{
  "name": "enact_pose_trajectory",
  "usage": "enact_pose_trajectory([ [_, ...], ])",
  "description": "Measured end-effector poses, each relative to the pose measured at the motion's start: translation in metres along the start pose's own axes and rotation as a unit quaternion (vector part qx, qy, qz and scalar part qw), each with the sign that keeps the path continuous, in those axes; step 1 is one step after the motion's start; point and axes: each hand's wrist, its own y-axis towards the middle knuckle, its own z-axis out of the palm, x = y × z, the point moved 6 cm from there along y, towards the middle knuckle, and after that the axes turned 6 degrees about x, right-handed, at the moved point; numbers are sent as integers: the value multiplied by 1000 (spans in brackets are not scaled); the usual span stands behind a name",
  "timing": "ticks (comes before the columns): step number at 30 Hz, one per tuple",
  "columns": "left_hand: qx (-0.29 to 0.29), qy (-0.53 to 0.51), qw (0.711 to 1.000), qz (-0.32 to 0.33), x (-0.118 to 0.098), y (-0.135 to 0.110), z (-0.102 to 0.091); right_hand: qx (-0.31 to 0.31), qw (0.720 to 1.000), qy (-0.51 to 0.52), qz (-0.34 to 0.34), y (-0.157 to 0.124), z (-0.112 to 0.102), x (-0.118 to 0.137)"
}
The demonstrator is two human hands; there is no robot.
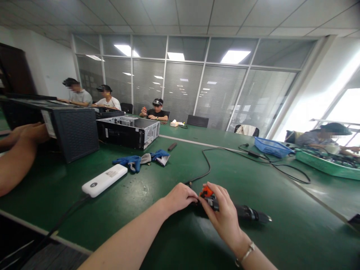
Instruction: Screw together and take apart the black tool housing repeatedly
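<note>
One black tool [247, 212] juts out rightward from beneath the right hand [225, 208], which grasps an orange piece [207, 191]; just beside that, whether the left hand [180, 197] grips anything or merely touches, I cannot tell

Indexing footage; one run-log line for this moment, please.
right hand: around orange piece, over long black object, grip unclear | left hand: close beside right | green table: blue-grey fabric gloves, white oblong plastic block
</note>
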Motion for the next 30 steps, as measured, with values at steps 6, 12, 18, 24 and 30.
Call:
enact_pose_trajectory([
  [6, -2, -3, 1000, 0, 3, 1, 2, 19, 999, 38, 31, -2, 3, -5],
  [12, 1, -8, 1000, 1, 3, 1, 2, -19, 1000, 13, 17, 0, -3, -4],
  [18, -1, -5, 1000, -2, 4, 1, 3, 31, 998, 55, 3, 0, 3, -1],
  [24, 0, -13, 1000, 1, 2, 1, 1, -16, 1000, 16, 12, -1, -2, -2],
  [30, -1, -8, 1000, 12, 2, 1, 2, 14, 999, 36, 12, -1, 2, -1],
])
